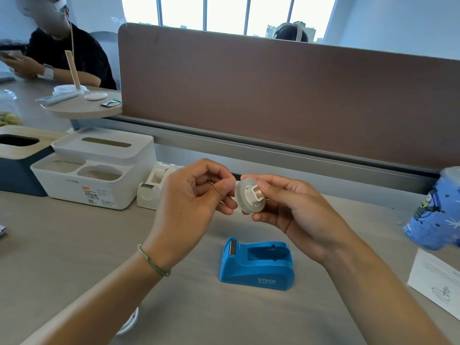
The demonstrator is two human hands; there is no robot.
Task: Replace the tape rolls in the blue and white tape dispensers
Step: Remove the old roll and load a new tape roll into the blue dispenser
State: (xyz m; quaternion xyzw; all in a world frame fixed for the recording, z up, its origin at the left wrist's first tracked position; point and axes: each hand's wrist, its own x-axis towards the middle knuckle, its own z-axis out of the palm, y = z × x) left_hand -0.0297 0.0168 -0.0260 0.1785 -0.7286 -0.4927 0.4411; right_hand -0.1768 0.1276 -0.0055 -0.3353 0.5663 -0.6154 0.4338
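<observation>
A clear tape roll on a white hub (250, 196) is held up above the table between both hands. My right hand (296, 215) grips the roll from the right, a finger on the hub. My left hand (191, 202) pinches at the roll's left edge with thumb and fingers. Below them the blue tape dispenser (257, 263) stands on the table with its cradle empty and its cutter at the left. The white tape dispenser (155, 188) stands further back on the left, partly hidden by my left hand.
A white organiser box (97, 168) and a dark box with a wooden lid (17, 155) stand at the left. A blue patterned cup (435, 210) and a paper sheet (438, 282) are at the right. A brown divider (273, 95) closes the back. A person sits far left.
</observation>
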